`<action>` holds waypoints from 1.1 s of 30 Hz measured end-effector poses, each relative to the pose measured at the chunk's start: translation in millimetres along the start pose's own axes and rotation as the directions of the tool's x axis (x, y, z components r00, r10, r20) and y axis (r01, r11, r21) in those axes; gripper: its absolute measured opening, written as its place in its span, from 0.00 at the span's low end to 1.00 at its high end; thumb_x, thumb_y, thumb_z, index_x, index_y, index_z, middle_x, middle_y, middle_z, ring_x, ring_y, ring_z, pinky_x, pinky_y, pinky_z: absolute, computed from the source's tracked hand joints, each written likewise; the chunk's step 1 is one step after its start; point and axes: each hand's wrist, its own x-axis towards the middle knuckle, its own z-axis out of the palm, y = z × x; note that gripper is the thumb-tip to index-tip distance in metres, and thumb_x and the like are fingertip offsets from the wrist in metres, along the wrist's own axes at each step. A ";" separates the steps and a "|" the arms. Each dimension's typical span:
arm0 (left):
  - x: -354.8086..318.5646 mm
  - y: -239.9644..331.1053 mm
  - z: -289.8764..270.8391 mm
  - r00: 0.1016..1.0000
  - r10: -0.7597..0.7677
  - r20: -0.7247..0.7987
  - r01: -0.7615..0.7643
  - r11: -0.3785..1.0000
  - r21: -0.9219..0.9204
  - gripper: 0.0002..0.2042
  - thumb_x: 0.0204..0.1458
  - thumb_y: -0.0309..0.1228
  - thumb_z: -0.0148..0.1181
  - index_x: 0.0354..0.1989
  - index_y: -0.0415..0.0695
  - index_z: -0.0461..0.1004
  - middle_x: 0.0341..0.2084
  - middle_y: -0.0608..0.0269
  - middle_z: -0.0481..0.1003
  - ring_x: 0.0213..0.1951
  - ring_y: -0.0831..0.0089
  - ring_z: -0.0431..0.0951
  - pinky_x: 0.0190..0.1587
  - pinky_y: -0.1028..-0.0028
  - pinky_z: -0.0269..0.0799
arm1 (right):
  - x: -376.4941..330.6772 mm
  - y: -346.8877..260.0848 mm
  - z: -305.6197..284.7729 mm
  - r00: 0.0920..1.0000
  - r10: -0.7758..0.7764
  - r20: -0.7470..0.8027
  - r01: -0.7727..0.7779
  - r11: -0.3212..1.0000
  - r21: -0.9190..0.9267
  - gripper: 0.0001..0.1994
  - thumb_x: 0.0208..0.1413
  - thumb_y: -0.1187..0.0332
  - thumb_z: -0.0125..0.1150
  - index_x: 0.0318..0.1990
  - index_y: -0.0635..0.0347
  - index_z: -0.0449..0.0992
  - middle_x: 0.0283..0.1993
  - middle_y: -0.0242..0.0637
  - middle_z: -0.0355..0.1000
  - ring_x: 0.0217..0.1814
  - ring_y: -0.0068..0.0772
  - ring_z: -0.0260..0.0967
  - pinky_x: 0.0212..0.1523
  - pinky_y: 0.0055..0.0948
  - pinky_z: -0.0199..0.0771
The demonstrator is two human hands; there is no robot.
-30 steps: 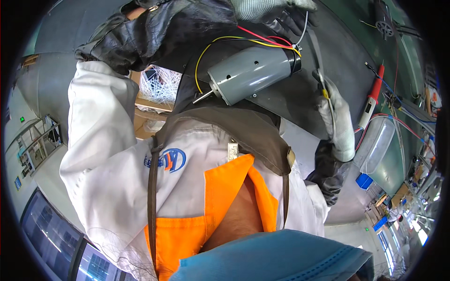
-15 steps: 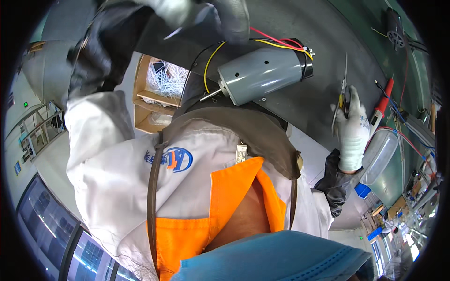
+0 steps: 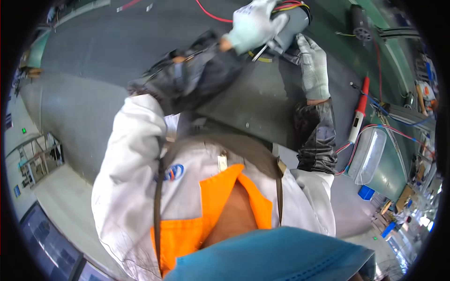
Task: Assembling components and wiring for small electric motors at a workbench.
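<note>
A grey cylindrical electric motor (image 3: pixel 294 29) lies at the top of the view, its metal shaft (image 3: pixel 259 53) pointing down and left. My left hand (image 3: pixel 255 24), in a white glove, closes over the shaft-end side of the motor and is slightly smeared by motion. Red and yellow wires (image 3: pixel 293 5) show beyond its fingers. A yellow wire (image 3: pixel 263 60) curves near the shaft. My right hand (image 3: pixel 313 65), gloved too, is at the motor's near side with bent fingers. A dark, blurred shape sits by its palm; I cannot make out what it holds.
A red-and-white pen-shaped tool (image 3: pixel 361 110) with a cord lies on the right. Beside it is a clear elongated plastic case (image 3: pixel 371 154). Another small dark motor (image 3: pixel 361 24) stands at the upper right. A red wire (image 3: pixel 213 16) trails across the dark tabletop (image 3: pixel 117 51).
The motor sits farther up and right and is turned more steeply. My left hand came down onto it from the upper left. My right hand moved left to it; the yellow-handled cutting tool is no longer clearly visible.
</note>
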 end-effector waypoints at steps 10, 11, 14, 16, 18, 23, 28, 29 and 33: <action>1.3 -41.3 -68.4 0.865 -0.260 0.430 0.463 0.745 -0.481 0.16 0.64 0.40 0.57 0.46 0.38 0.72 0.30 0.66 0.73 0.27 0.80 0.74 0.27 0.78 0.68 | -109.8 -11.7 -127.5 0.885 -0.104 -0.454 0.042 0.989 -0.145 0.18 0.65 0.66 0.62 0.57 0.67 0.75 0.42 0.35 0.77 0.38 0.24 0.76 0.40 0.26 0.80; -18.5 -32.5 -74.3 0.848 -0.283 0.447 0.487 0.747 -0.451 0.17 0.64 0.42 0.57 0.49 0.38 0.72 0.32 0.67 0.73 0.30 0.81 0.75 0.29 0.78 0.70 | -111.9 -5.0 -159.9 0.812 0.005 -0.584 -0.066 0.994 -0.084 0.23 0.65 0.66 0.63 0.63 0.66 0.69 0.42 0.35 0.76 0.36 0.24 0.75 0.37 0.26 0.79; -60.8 -16.9 -74.3 0.795 -0.254 0.551 0.552 0.681 -0.482 0.23 0.65 0.46 0.55 0.59 0.38 0.71 0.35 0.66 0.74 0.33 0.79 0.77 0.32 0.79 0.73 | -108.5 -27.7 -194.2 0.707 -0.231 -0.669 0.310 0.951 0.000 0.30 0.66 0.67 0.61 0.71 0.64 0.56 0.42 0.36 0.75 0.37 0.27 0.76 0.36 0.29 0.79; -76.9 -1.2 -70.3 0.701 -0.268 0.661 0.636 0.655 -0.408 0.25 0.65 0.49 0.55 0.58 0.38 0.72 0.33 0.66 0.75 0.34 0.77 0.79 0.34 0.78 0.75 | -95.1 -55.3 -180.7 0.789 -0.296 -0.539 0.321 0.946 -0.050 0.24 0.66 0.67 0.60 0.66 0.65 0.66 0.43 0.36 0.76 0.35 0.25 0.76 0.35 0.26 0.77; -78.5 17.3 -68.3 0.649 -0.185 0.738 0.672 0.594 -0.442 0.26 0.65 0.51 0.55 0.55 0.37 0.73 0.32 0.66 0.77 0.34 0.75 0.80 0.35 0.76 0.76 | -85.8 -82.9 -155.4 0.904 -0.184 -0.385 0.126 0.977 -0.173 0.20 0.65 0.67 0.60 0.62 0.65 0.71 0.41 0.35 0.77 0.34 0.23 0.75 0.35 0.25 0.77; -80.7 27.6 -58.8 0.671 -0.051 0.739 0.645 0.531 -0.549 0.24 0.64 0.50 0.56 0.50 0.38 0.76 0.36 0.62 0.80 0.36 0.74 0.80 0.40 0.74 0.74 | -90.1 -59.5 -41.7 0.939 0.118 0.324 0.085 0.831 -0.549 0.11 0.61 0.67 0.62 0.45 0.64 0.83 0.37 0.35 0.81 0.35 0.26 0.76 0.39 0.25 0.76; -68.7 47.3 -52.5 0.789 -0.275 0.550 0.611 0.457 -0.647 0.17 0.64 0.43 0.59 0.42 0.38 0.76 0.36 0.58 0.82 0.35 0.73 0.84 0.37 0.77 0.76 | -117.4 -23.9 -9.6 0.826 -0.336 0.452 0.537 0.711 -0.454 0.09 0.60 0.71 0.62 0.43 0.66 0.83 0.39 0.43 0.82 0.38 0.31 0.79 0.41 0.27 0.76; -67.0 46.2 -50.8 0.798 -0.291 0.527 0.600 0.470 -0.647 0.19 0.64 0.44 0.59 0.47 0.36 0.77 0.38 0.57 0.82 0.37 0.71 0.85 0.36 0.77 0.78 | -128.0 -31.3 -5.6 0.897 -0.349 0.272 0.429 0.835 -0.345 0.11 0.63 0.70 0.60 0.46 0.70 0.82 0.38 0.44 0.82 0.36 0.29 0.78 0.39 0.26 0.76; -68.1 51.2 -39.7 0.846 -0.236 0.478 0.532 0.400 -0.746 0.19 0.66 0.42 0.58 0.52 0.36 0.76 0.39 0.57 0.82 0.37 0.72 0.85 0.39 0.76 0.80 | -133.3 -41.4 13.0 0.929 -0.370 -0.001 0.366 0.919 -0.147 0.18 0.67 0.70 0.56 0.59 0.74 0.74 0.33 0.44 0.80 0.31 0.24 0.75 0.34 0.20 0.74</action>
